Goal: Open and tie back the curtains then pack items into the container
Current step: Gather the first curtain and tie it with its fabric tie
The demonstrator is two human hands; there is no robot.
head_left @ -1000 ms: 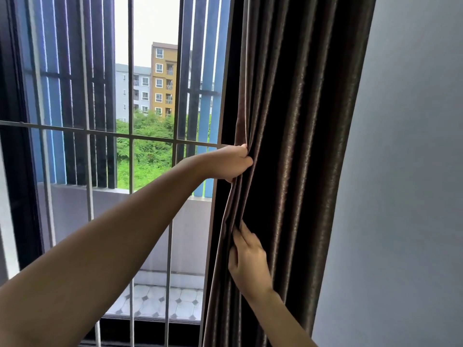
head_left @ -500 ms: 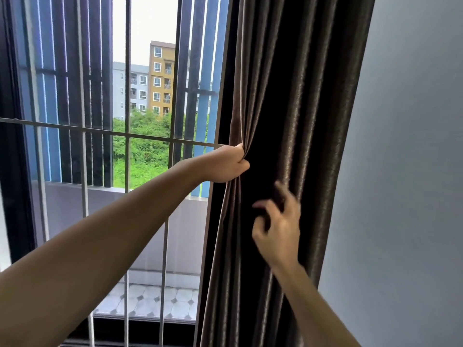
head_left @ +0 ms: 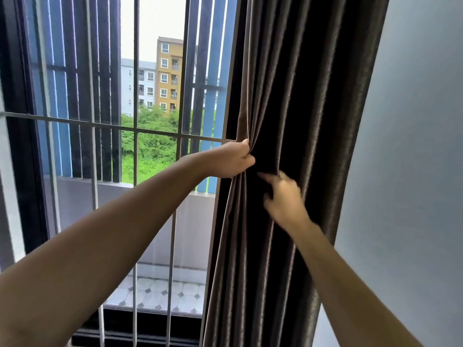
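Observation:
A dark brown curtain [head_left: 300, 96] hangs gathered in folds at the right side of the window, next to the wall. My left hand [head_left: 231, 161] is clenched on the curtain's left edge at mid height and bunches the folds there. My right hand [head_left: 283, 196] is just below and to the right of it, blurred with motion, fingers curled against the front folds; whether it grips the cloth is unclear. No tie-back and no container are in view.
A window with grey metal bars [head_left: 136, 131] fills the left, with a tiled balcony floor [head_left: 160, 294] and blue slats outside. A plain grey wall [head_left: 413, 171] stands right of the curtain.
My right hand let go of the lower curtain edge, rose and moved right, and now comes back left towards the folds under my left hand. The left hand has kept its grip.

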